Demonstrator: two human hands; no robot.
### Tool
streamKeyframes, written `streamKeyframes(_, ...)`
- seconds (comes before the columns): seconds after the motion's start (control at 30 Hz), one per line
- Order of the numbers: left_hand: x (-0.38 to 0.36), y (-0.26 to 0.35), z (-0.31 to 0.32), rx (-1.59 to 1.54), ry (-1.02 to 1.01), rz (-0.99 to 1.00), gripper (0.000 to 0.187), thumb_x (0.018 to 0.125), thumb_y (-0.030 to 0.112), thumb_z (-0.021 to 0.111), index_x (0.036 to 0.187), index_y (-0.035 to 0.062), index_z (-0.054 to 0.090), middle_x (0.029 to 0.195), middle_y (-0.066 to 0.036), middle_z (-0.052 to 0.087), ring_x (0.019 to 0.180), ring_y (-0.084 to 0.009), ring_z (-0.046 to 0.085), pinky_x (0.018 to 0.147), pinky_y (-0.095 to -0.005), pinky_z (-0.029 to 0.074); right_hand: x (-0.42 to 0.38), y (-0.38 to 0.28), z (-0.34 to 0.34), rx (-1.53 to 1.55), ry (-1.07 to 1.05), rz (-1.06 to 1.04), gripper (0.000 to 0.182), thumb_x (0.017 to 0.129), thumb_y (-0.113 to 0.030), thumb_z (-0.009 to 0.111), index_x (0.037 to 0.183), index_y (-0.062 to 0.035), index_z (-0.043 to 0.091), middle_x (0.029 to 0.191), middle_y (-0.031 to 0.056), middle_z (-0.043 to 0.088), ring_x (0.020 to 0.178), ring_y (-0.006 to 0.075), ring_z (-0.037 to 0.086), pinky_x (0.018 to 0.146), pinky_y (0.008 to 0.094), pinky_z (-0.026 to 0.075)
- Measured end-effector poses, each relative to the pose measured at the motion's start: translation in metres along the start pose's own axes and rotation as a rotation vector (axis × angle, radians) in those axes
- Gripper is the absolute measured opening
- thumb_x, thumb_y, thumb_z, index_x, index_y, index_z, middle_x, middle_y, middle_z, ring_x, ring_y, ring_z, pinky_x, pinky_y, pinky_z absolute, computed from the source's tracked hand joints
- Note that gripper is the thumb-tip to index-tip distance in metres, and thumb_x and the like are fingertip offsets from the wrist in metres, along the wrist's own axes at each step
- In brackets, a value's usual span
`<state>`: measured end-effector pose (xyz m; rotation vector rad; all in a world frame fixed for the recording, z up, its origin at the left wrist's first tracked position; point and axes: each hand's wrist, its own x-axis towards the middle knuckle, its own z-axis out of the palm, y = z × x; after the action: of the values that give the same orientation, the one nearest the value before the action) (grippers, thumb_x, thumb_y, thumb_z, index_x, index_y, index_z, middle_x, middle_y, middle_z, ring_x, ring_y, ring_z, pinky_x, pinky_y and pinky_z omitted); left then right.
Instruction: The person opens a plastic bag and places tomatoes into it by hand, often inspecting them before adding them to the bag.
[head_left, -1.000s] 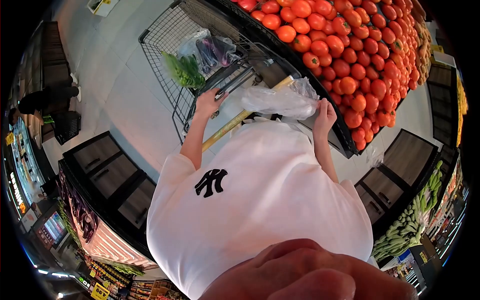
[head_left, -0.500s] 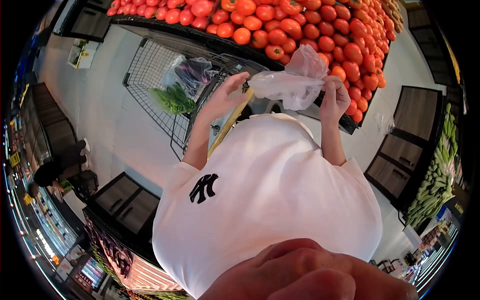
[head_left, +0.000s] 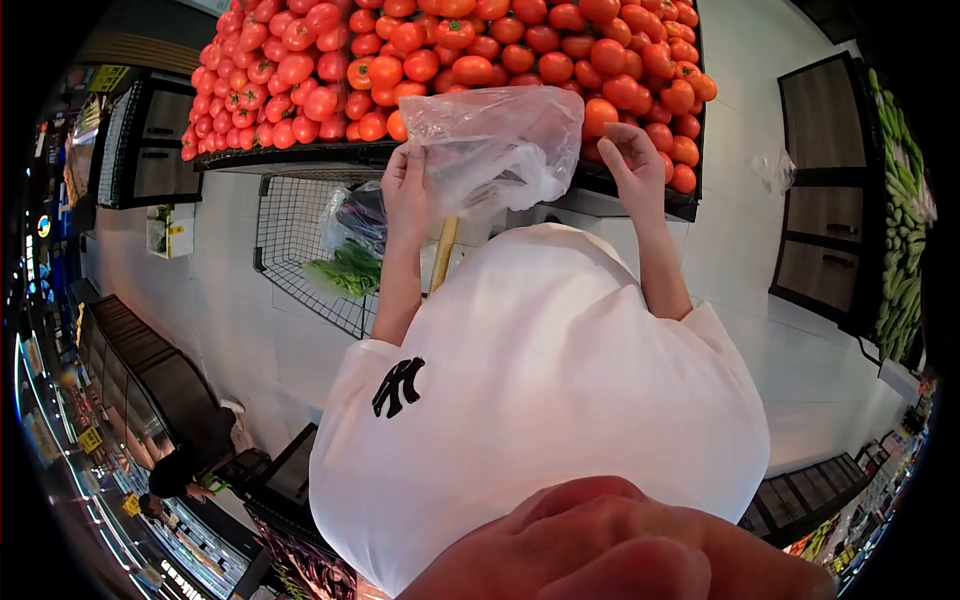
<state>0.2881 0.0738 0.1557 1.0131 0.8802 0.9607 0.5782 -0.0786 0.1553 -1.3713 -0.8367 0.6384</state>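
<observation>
A clear plastic bag (head_left: 500, 125) is spread out in front of the tomatoes. My left hand (head_left: 405, 185) pinches its left edge between thumb and fingers. To the right of the bag, my right hand (head_left: 640, 175) is raised with fingers curled and thumb apart, and nothing shows in it. Behind both hands rise piled orange-red tomatoes (head_left: 472, 70), with pinker tomatoes (head_left: 297, 68) to the left. One orange-red tomato lies just beyond my right fingertips.
A wire shopping cart (head_left: 285, 225) stands at the left, holding bagged leafy greens (head_left: 347, 268) and a dark bagged item (head_left: 362, 215). The display's black edge (head_left: 270, 157) runs in front of me. Long green vegetables (head_left: 900, 230) fill a stand at right. A person (head_left: 185, 465) is at lower left.
My left hand has taken hold of the bag, and my right hand has let go of it. The bag has moved left and spread wider. The view has turned, showing more pink tomatoes.
</observation>
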Motion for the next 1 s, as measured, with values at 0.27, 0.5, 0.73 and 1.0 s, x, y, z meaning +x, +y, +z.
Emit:
streamKeyframes(0.27,0.01,0.01,0.023,-0.245,-0.063,-0.007,0.039,0.111,0.021,0.048,0.143,-0.002,0.052,0.139,-0.012,0.062,0.126,-0.0225,0.061,0.109,-0.0375,0.049,0.004,-0.006,0.015,0.304,-0.402,0.341,0.053,0.111,-0.041,0.047,0.148,-0.0028,0.045,0.136,0.009,0.059,0.116,0.0172,0.062,0.102,0.0333,0.047)
streamKeyframes(0.5,-0.007,-0.005,0.049,-0.297,0.069,-0.108,0.035,0.11,0.023,0.051,0.135,-0.001,0.057,0.134,-0.011,0.065,0.123,-0.0214,0.063,0.105,-0.0362,0.051,0.006,-0.03,0.013,0.186,-0.352,-0.145,0.12,0.084,-0.035,0.082,0.165,-0.0057,-0.002,0.153,0.0216,0.048,0.133,0.0355,0.057,0.11,0.0427,0.044)
streamKeyframes(0.73,-0.035,-0.041,0.048,0.154,0.144,-0.083,0.042,0.104,0.023,0.063,0.139,0.001,0.053,0.135,-0.01,0.06,0.125,-0.0216,0.058,0.107,-0.034,0.045,0.021,-0.005,-0.007,-0.327,-0.39,-0.021,0.081,0.088,0.0,0.067,0.16,-0.0049,0.031,0.121,0.0162,0.068,0.099,0.0264,0.071,0.089,0.0346,0.055)
streamKeyframes(1.0,-0.091,0.001,0.127,1.395,0.018,0.457,0.072,0.079,0.018,0.085,0.143,0.0083,0.055,0.16,-0.019,0.035,0.144,-0.0389,0.037,0.119,-0.0468,0.031,0.01,-0.005,-0.04,0.134,-0.612,0.011,0.062,0.09,-0.003,0.059,0.15,-0.002,0.044,0.103,0.0145,0.072,0.091,0.0194,0.071,0.085,0.0324,0.055)
